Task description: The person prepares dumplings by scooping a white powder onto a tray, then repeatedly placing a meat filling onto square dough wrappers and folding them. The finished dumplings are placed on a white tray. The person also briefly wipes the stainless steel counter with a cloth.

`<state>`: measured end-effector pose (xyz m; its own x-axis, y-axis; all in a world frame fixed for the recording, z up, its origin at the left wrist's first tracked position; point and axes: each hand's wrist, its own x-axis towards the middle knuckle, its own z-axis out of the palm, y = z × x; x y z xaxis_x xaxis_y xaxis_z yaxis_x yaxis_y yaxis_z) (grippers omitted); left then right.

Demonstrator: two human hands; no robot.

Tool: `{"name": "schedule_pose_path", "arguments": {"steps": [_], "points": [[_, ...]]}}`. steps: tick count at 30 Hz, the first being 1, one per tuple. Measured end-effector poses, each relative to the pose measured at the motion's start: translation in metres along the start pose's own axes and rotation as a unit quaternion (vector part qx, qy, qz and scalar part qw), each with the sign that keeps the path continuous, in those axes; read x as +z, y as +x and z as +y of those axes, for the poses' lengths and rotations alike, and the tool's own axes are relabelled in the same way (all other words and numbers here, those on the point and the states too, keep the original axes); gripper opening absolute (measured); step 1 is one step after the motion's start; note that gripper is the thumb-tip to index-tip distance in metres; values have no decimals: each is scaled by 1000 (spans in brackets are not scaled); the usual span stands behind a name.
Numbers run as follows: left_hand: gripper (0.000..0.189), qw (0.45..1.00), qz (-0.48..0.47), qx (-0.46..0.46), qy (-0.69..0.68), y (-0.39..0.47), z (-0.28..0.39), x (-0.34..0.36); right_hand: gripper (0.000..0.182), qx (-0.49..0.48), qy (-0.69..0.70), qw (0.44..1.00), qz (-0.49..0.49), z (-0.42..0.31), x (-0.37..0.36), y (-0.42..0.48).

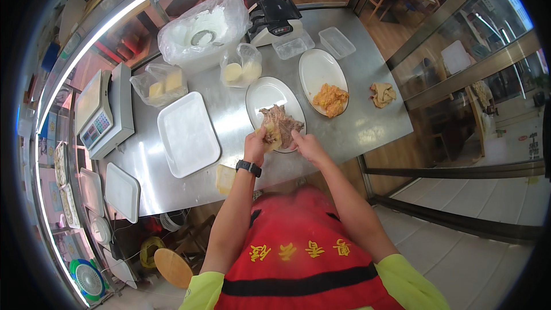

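Note:
My left hand [255,147], with a black watch at the wrist, holds a thin yellow dough wrapper [273,137] bearing a dab of brownish filling. Just right of it, my right hand [309,147] has its fingers curled at the edge of a heap of minced meat filling [282,121]; whether it grips a tool is hidden. That heap sits on the near part of a white oval plate [263,94]. Partly behind my left forearm, a stack of yellow wrappers [225,178] lies by the steel table's near edge.
A second oval plate [320,66] carries orange filling [330,100]. Left of the plates lies a white tray [187,133]. Bagged wrappers [242,71], a flour bag [204,26], a black appliance [275,13], plastic tubs [337,43], a crumpled cloth [382,94] and a scale [101,116] stand around.

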<state>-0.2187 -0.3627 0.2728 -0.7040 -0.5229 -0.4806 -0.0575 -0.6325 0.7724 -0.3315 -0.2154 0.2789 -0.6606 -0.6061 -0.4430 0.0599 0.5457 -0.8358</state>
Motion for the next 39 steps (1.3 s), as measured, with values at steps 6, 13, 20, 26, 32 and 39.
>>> {"name": "schedule_pose_path", "arguments": {"steps": [6,13,20,26,32,39], "points": [[36,1000,-9,-9,-2,1,-7,-2,59,-32,-61,997,31,22,10,9],[40,994,-69,-48,-73,2,-10,-10,58,137,81,986,-56,-6,-6,-13],[42,985,-97,-63,-127,-7,-8,-8,59,154,133,974,-104,-12,-7,-17],[44,985,-67,-65,-145,-7,-10,-7,59,-14,26,1000,-1,-2,6,-20],[43,987,-45,-61,-141,-7,-16,-6,56,-76,-91,993,6,6,16,-25],[42,973,-75,-63,-210,-11,-14,-2,56,-75,-132,987,58,-15,9,-28]]}}
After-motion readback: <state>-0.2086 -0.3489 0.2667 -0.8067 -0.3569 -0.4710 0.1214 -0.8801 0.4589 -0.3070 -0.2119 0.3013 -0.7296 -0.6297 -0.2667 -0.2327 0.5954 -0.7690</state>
